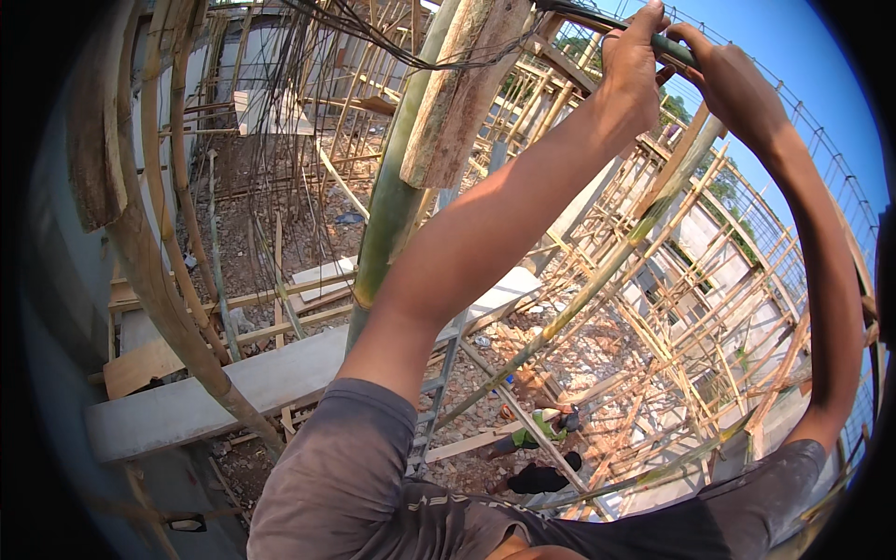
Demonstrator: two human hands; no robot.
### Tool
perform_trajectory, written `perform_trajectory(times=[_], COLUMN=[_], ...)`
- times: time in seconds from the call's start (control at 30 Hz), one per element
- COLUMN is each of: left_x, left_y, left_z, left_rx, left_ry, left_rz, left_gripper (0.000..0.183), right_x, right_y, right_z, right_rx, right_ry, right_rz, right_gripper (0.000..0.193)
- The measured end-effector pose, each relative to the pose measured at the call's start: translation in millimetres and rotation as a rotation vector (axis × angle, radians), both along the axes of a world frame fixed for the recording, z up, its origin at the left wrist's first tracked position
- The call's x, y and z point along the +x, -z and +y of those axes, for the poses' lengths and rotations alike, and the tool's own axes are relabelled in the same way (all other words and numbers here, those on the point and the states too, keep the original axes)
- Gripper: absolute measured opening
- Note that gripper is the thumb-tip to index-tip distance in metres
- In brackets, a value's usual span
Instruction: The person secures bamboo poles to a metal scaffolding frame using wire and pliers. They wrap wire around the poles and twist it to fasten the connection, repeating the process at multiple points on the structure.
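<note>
No words or numbers could be read; the dark shirt (322,476) had small pale marks (435,500), but they were too blurry to tell

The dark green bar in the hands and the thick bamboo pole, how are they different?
The dark green bar looks thin, while the thick bamboo pole looks much wider. The bar slants down to the right across the top; the pole stands steeply, leaning right at its top. The left hand and right hand hold the bar, but no hand shows on the pole. Both look greenish.
</note>
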State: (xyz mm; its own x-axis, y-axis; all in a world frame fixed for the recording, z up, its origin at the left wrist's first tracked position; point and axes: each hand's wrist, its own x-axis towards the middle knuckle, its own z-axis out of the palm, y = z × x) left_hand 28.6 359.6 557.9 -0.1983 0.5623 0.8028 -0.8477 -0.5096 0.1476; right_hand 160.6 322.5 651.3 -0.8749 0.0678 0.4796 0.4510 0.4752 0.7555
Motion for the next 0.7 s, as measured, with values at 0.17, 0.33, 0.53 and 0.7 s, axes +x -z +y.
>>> perform_trajectory(times=[0.17, 0.33, 0.53, 0.7], left_x=[-7.6, -13.3, -15.9, -9.5], left_y=[-4.6, -29.2, -65.4, -70.2], left_z=[-17.0, -12.5, 5.7, 29.9], left_rx=[-0.221, -0.059, 0.083, 0.102], left_ry=[-0.107, -0.131, -0.068, -0.437], left_rz=[0.042, -0.051, -0.192, -0.288], left_gripper=[0.04, 0.043, 0.044, 0.045], right_x=[-2.8, -35.2, -52.6, -70.3], right_y=[-2.6, 31.4, -20.7, -40.0], right_z=[-16.0, -24.3, 9.4, 26.5], right_rx=[-0.014, 1.012, 1.253, 1.267], right_ry=[0.014, -0.068, -0.376, -0.427], right_rz=[-0.024, 0.16, 0.176, 0.186], right_gripper=[0.05, 0.028, 0.013, 0.014])
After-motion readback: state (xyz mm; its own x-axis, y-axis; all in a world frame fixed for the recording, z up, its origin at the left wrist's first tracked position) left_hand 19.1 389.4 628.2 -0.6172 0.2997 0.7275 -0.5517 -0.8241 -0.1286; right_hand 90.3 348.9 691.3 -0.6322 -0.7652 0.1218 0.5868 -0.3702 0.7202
